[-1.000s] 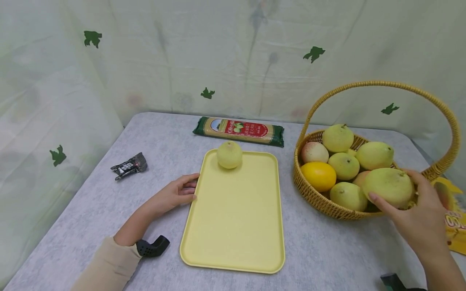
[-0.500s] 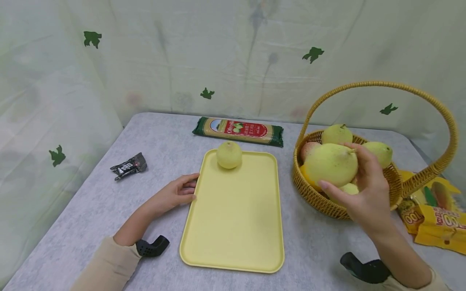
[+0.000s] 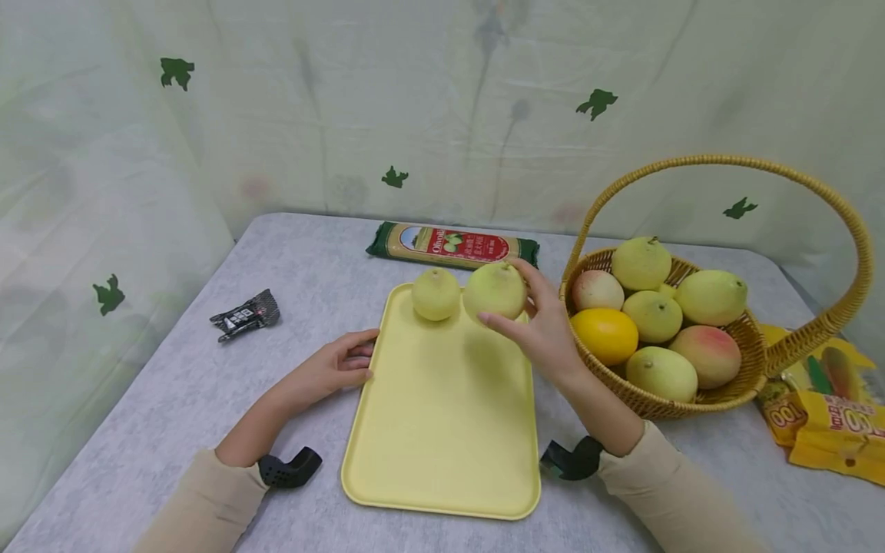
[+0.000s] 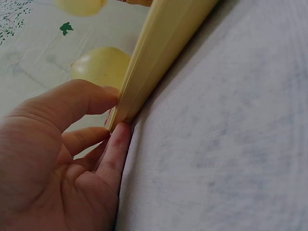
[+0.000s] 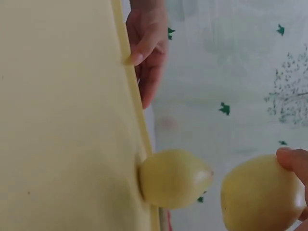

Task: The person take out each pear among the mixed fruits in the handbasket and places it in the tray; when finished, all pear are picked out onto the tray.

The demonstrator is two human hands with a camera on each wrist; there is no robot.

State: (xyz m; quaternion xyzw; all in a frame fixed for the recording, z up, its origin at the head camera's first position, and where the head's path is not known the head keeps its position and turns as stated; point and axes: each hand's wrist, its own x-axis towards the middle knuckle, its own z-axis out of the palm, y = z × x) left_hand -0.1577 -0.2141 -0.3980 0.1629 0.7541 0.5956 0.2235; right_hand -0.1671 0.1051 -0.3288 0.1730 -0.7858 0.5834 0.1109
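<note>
My right hand (image 3: pixel 546 330) grips a yellow-green pear (image 3: pixel 495 292) by its side, above the far right corner of the yellow tray (image 3: pixel 442 415). In the right wrist view that held pear (image 5: pixel 260 192) hangs apart from a second pear (image 5: pixel 173 178). The second pear (image 3: pixel 435 294) rests at the tray's far left corner. At the tray's left edge, my left hand (image 3: pixel 332 365) holds the rim; the left wrist view has its thumb and fingertips against the tray edge (image 4: pixel 149 62).
A wicker basket (image 3: pixel 608 388) with a tall handle holds pears, peaches and a yellow fruit (image 3: pixel 604 336) at right. Yellow snack packets (image 3: pixel 840 426) lie beyond it. A pasta packet (image 3: pixel 449 244) lies behind the tray, a small black wrapped packet (image 3: pixel 246 316) at left.
My right hand has lifted a pear out of the basket and carried it left to above the tray, uncovering a peach in the basket. The left hand stays at the tray's edge.
</note>
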